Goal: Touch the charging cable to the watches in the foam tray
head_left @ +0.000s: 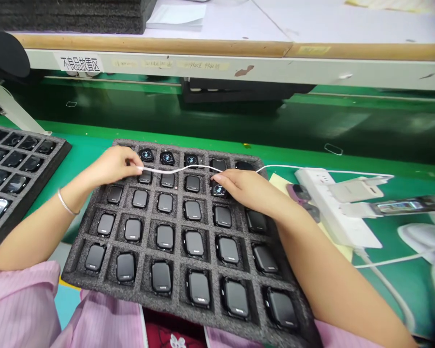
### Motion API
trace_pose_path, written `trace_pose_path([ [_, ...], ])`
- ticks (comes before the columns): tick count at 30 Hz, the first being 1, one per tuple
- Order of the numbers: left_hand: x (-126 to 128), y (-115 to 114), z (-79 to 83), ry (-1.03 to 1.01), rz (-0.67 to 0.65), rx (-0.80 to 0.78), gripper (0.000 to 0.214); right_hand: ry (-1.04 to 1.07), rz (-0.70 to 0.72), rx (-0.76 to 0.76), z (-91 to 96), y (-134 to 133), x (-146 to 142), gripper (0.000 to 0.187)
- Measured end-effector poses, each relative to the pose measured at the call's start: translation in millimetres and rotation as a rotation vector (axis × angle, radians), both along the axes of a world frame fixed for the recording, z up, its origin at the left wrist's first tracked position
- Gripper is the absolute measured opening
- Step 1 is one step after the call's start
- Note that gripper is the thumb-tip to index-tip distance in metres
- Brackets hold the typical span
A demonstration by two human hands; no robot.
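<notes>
A dark foam tray [174,307] with several rows of compartments lies tilted toward me, a black smartwatch body in most of them. My left hand [119,164] pinches the end of a white charging cable [199,166] over the tray's far left part. My right hand [241,186] has its thumb and fingers on a smartwatch [219,190] with a lit screen, near the far right; the hidden fingertips leave unclear whether it is lifted. Along the far row, a lit smartwatch [167,158] sits screen-up between two others. The nearer ones, such as this smartwatch [198,287], show small metal contacts.
Another foam tray [54,166] of watches stands at the left. On the right are a white power strip [342,212], a plugged-in charger [358,189], a small meter [408,207] and yellow paper [281,182]. A shelf edge [210,60] runs across the back.
</notes>
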State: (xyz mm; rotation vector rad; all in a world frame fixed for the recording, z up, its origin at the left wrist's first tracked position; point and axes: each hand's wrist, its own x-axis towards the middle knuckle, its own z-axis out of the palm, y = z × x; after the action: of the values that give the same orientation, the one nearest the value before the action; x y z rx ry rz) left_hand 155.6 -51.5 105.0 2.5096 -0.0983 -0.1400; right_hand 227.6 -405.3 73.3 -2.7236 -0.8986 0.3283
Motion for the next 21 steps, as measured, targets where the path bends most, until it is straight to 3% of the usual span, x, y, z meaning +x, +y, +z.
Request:
trace_pose_path([
  [3,-2,-21,-8.9,-0.038,-0.169,0.254,0.009,0.003,0.027,0.043,-2.8,-3,1,0.048],
  [6,-3,-29,-12.7,-0.065,-0.302,0.394,0.009,0.003,0.029,0.066,-6.0,-7,2,0.049],
  [11,-5,-39,-5.9,-0.288,-0.430,0.750,0.021,0.030,-0.008,0.147,-6.6,-7,3,0.038],
  [13,-4,-43,-0.2,-0.282,-0.455,0.829,0.028,-0.005,-0.035,0.207,-5.7,-6,3,0.030],
  [16,3,-36,7.4,-0.157,-0.359,0.759,0.040,-0.062,-0.042,0.209,-4.9,-8,3,0.029],
  [19,14,-15,9.9,-0.025,-0.161,0.432,0.045,-0.049,-0.042,0.158,-5.3,-11,3,0.031],
  [21,20,-2,8.3,0.035,-0.104,0.251,0.047,-0.089,-0.059,0.140,-5.4,-11,3,0.032],
])
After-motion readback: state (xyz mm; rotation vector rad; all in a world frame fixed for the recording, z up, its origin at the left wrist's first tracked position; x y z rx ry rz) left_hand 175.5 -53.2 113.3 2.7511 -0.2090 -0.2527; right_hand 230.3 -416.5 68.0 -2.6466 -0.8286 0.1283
